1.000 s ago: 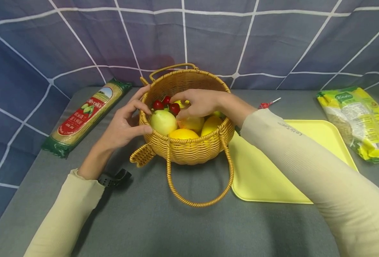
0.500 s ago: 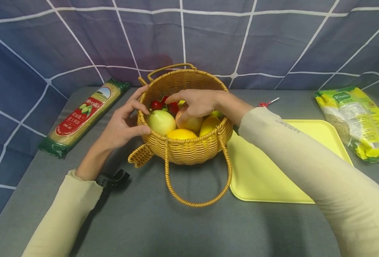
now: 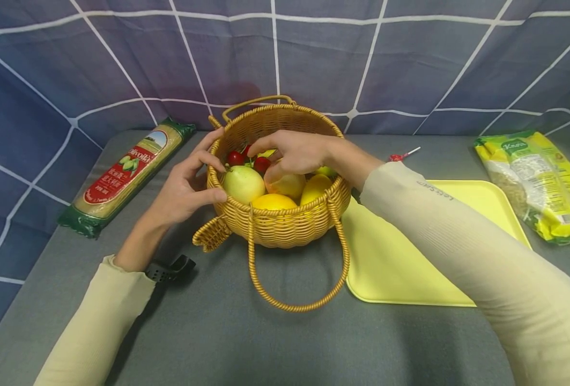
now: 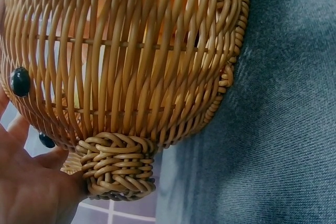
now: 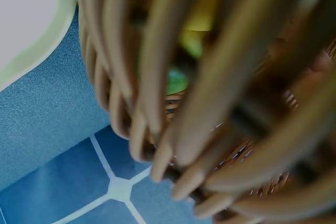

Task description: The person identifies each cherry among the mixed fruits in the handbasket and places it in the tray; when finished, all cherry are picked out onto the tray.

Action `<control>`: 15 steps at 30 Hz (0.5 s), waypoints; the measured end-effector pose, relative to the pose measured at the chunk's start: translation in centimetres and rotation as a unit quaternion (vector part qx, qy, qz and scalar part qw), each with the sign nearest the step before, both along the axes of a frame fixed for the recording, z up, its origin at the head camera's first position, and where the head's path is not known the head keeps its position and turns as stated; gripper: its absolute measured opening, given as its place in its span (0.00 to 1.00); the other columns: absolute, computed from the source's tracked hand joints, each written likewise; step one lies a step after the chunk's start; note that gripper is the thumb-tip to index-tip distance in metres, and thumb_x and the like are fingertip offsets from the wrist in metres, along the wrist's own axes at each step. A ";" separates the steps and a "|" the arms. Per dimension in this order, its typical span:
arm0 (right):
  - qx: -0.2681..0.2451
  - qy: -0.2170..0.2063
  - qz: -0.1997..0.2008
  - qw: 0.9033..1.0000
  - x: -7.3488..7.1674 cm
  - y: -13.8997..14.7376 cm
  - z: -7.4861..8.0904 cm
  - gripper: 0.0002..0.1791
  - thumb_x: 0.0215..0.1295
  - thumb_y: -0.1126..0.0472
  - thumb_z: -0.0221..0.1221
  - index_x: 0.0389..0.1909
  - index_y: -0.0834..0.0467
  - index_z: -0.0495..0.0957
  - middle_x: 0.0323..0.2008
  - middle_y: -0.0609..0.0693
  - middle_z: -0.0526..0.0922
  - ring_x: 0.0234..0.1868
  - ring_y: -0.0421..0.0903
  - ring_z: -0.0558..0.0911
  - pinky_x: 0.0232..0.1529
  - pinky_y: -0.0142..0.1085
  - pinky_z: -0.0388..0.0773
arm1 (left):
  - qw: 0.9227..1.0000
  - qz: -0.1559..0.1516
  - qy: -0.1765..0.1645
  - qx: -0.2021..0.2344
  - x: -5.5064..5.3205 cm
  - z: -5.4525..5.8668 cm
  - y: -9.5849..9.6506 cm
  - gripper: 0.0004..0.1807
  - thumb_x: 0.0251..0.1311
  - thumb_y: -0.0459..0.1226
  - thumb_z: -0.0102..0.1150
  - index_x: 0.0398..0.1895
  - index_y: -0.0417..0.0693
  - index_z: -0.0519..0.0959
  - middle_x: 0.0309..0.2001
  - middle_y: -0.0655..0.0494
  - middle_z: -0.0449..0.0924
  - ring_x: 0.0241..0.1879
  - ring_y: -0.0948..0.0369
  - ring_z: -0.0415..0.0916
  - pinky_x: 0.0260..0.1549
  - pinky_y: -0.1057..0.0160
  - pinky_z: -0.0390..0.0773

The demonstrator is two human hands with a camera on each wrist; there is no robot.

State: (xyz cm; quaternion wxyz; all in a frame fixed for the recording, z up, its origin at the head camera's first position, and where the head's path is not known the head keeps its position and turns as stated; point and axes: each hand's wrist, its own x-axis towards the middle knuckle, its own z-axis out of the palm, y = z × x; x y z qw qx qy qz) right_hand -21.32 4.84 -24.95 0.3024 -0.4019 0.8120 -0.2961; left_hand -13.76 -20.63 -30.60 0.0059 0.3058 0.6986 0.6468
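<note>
In the head view a round wicker basket (image 3: 280,228) stands in the middle, filled with fruit. Its far left rim is held by my left hand (image 3: 180,187), fingers over the edge and thumb outside. The left wrist view shows that hand (image 4: 31,182) beside the basket's woven snout (image 4: 118,166). My right hand (image 3: 296,153) reaches inside, thumb at a yellow-red fruit (image 3: 289,186) and index finger near red cherries (image 3: 235,158); its other fingers are hidden. A pale green pear (image 3: 243,185), a yellow fruit (image 3: 273,202) and another yellow fruit (image 3: 315,188) lie around it.
A yellow tray (image 3: 410,273) lies right of the basket, partly under the right sleeve. Behind it is a red lollipop (image 3: 397,157). A spaghetti pack (image 3: 125,177) lies left; a yellow-green food bag (image 3: 531,182) lies far right. One basket handle (image 3: 299,307) hangs forward onto the grey surface.
My right hand shifts slightly within the basket, and the yellow-red fruit under its thumb turns and settles back. My left hand stays at the rim.
</note>
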 end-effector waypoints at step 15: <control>-0.021 0.028 -0.036 0.999 -0.2 0.0 0.0 0.30 0.59 0.63 0.66 0.63 0.63 0.71 0.60 0.55 0.76 0.60 0.50 0.72 0.64 0.44 0.64 | 1.000 0.004 0.001 -0.004 0.0 -0.1 -0.1 0.34 0.50 0.48 0.76 0.42 0.27 0.71 0.76 0.54 0.52 0.75 0.51 0.46 0.65 0.35 0.51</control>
